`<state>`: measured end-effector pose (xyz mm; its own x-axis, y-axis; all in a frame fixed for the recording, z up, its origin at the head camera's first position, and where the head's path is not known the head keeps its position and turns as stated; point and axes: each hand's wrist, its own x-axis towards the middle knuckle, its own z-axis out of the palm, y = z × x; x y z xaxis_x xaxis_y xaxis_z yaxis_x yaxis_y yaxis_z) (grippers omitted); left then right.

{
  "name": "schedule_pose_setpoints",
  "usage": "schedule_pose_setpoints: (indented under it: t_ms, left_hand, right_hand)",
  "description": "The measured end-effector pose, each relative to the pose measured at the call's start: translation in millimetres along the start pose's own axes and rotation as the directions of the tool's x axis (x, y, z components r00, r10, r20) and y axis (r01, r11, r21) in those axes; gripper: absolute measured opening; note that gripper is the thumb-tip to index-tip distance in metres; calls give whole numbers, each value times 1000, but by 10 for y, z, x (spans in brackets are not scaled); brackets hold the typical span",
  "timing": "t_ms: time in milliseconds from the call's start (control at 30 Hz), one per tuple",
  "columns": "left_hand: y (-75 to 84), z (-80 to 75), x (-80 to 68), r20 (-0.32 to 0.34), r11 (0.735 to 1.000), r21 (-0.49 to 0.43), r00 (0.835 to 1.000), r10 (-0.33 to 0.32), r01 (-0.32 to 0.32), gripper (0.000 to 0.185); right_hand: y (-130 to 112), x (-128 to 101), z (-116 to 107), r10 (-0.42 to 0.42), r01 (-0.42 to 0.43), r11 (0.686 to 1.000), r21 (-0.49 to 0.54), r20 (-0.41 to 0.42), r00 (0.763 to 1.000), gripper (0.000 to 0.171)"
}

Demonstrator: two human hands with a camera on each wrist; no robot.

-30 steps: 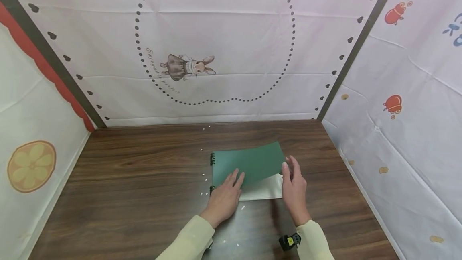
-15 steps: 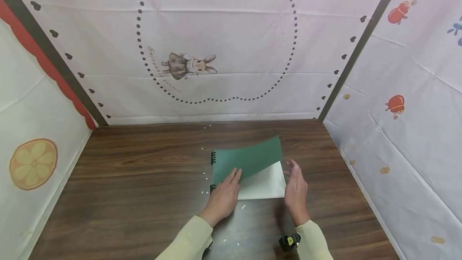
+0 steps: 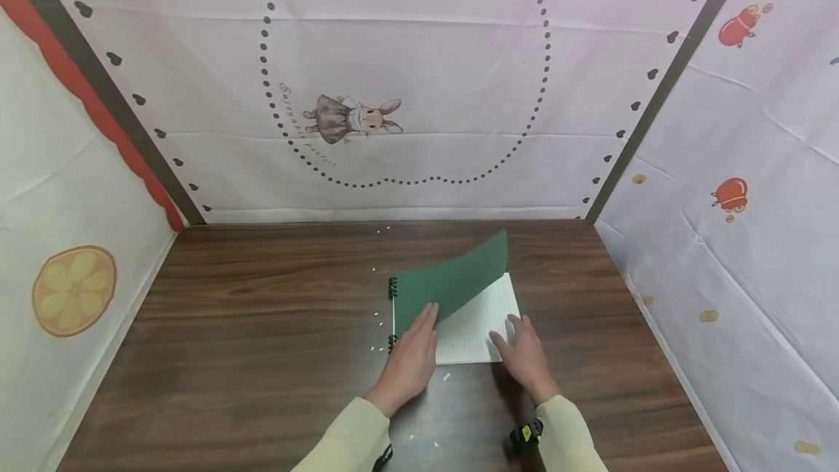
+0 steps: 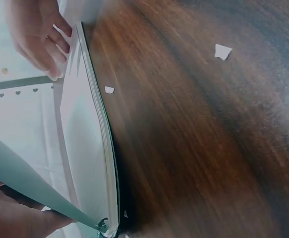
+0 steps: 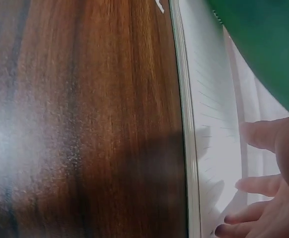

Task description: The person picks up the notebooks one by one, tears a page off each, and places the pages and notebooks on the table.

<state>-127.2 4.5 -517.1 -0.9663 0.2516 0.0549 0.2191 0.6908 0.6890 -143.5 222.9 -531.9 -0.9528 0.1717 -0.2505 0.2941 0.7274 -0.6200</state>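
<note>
Green cover (image 4: 25,183) lifted above white pages (image 4: 87,163) on the wooden table (image 4: 199,139).

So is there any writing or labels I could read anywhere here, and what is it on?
Backdrop cloth: a curved line of cursive script beside the rabbit drawing, too small and blurred to read.
Notebook: ruled lines on the open page, no writing visible; its green cover shows no label.
Nothing else carries text.
</note>
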Motion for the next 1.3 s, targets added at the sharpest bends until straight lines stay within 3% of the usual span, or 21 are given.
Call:
schedule_pose_setpoints:
  t_ms: [200,500,800,1033,1300]
  left_hand:
    - [-22,-23,-33,-76,998,-62,997,-3,-1,48]
    - [-67,-23,-78,-135,979,-202,989,-61,33,47]
    - [-188,-56,-147,-169,913,-401,975,-147,69,54]
    - [-256,-72,-205,-195,875,-462,945,-263,149,50]
    - [-278,-129,-320,-174,851,-495,940,-295,176,53]
  right_hand:
    - [0,42,27,-34,33,995,-93,-15,999,69]
    - [15,71,110,-112,94,978,-184,-88,990,67]
    - [-9,59,134,-90,69,981,-182,-110,990,71]
    - [-23,25,140,-131,100,988,-118,-290,948,53]
    - [-17,41,81,-125,154,987,43,-399,908,44]
